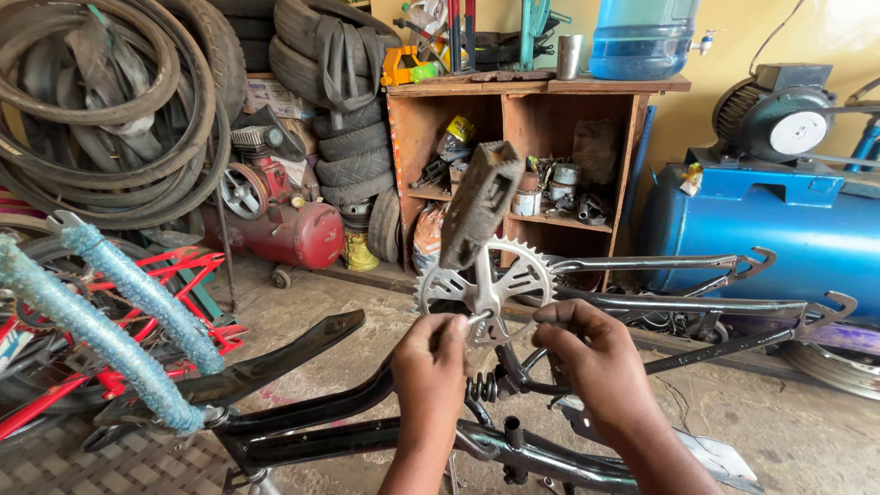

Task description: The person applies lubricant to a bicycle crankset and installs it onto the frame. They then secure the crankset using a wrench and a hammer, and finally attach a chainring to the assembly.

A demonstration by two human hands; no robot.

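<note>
Presently under examination: one toothed chainring [486,286] with its crank arm, standing upright at the bottom bracket of an upturned black bicycle frame [367,431], teeth uppermost. One block pedal [478,203] rides at the top end of the crank, tilted. The assembly appears to be steel: judged rigid, fairly heavy for its size, not fragile, likely greasy. The teeth are sharp, so hold is better taken at the spokes or the crank arm than at the rim.

Left hand [431,362]: fingers pinched on a small metal pin [478,318] at the ring's centre. Right hand [587,353]: fingers curled closed just beside the ring's lower right edge; what it clasps, if anything, cannot be told.

Count on the frame: two rear fork ends [830,307] projecting right, one coil spring [481,387] below the hands.

Surroundings: two blue-wrapped fork blades [137,289] at left, a red bicycle frame [174,275] behind them; one small red compressor [284,225]; one large blue compressor tank [807,229] with motor; one wooden shelf unit [532,165] bearing one blue water jug [642,37]. Tyres [110,110] hang and stack in quantity; exact number not determinable.
</note>
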